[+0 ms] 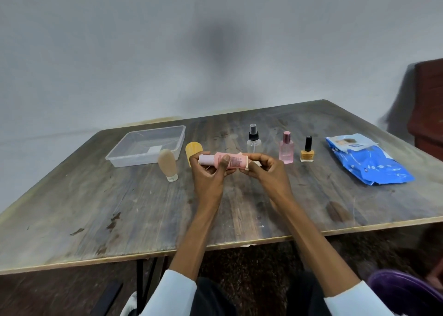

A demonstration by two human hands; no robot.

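Left grip point(211, 175): fingers curled round the pink bottle point(233, 162), held sideways above the desk point(143, 207).
Right grip point(266, 169): pinches a white wipe point(242, 164) on the bottle's end.

- We see the table point(239, 207), filling the lower middle of the frame, as worn wood: matt, scratched and stained, with a pale raw edge.
- The tray point(153, 128) at middle left looks like clear, smooth plastic.
- The beige tube point(167, 163) beside it looks matt and soft, and the yellow tube point(193, 149) likewise.
- At centre, the pink bottle point(233, 162) is smooth plastic with a printed label.
- The white wipe point(257, 163) looks soft and matt; we cannot tell cloth from paper.
- The spray bottle point(254, 143) is clear, with a glossy black top.
- The perfume bottle point(286, 151) looks glassy, with a metallic pink cap.
- The nail polish point(307, 155) bottle is glossy.
- At right, the blue packet point(369, 164) is shiny, crinkled film.
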